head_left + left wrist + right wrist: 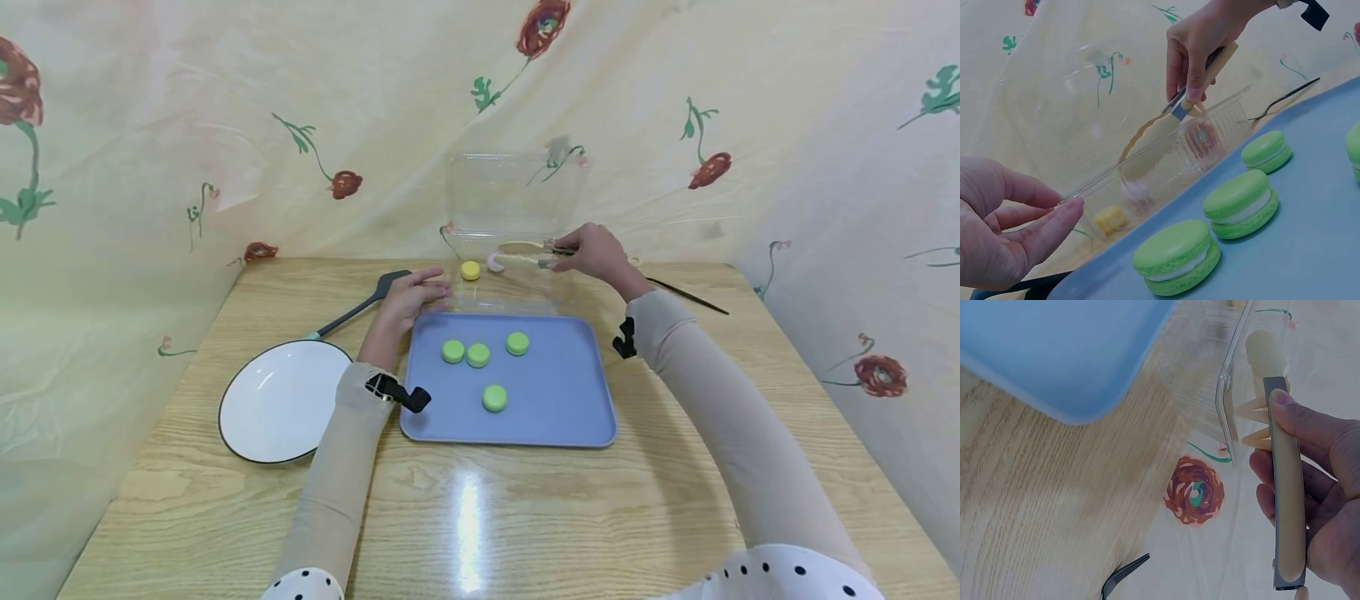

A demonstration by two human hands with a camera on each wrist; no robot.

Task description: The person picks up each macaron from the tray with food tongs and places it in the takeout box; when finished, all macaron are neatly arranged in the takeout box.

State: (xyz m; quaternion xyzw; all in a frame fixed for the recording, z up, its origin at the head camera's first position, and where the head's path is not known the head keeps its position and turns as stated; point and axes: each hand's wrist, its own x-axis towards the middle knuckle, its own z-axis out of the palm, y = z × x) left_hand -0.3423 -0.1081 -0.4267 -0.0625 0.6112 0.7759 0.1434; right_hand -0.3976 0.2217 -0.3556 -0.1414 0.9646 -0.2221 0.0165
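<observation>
While the tongs (1287, 481) are gripped by the right hand (597, 250), a purple macaron (494, 264) is seen at their tips. Whether the tongs are clamped on it cannot be told; nor whether it is clear of the box floor. The handles are wrapped by thumb and fingers, tips pointed into the clear box (491, 305). The box is set at the middle of the table's (420, 517) back edge, lid (517, 193) swung up in front of the cloth (645, 67). The box's left front corner is pinched by the left hand (411, 298), rim between thumb and fingers. A yellow macaron (470, 270) is seen in the box's left part, near the purple one.

Just in front of the box: tray (558, 383). Four green macarons (495, 398) are carried on it, three toward its back edge, the fourth nearer its front edge. A white plate (281, 404) is placed toward the table's left edge, partly hidden by the left sleeve (345, 467). A turner (351, 315) is laid behind it, head toward the back edge. A dark fork (686, 296) is laid near the back right corner.
</observation>
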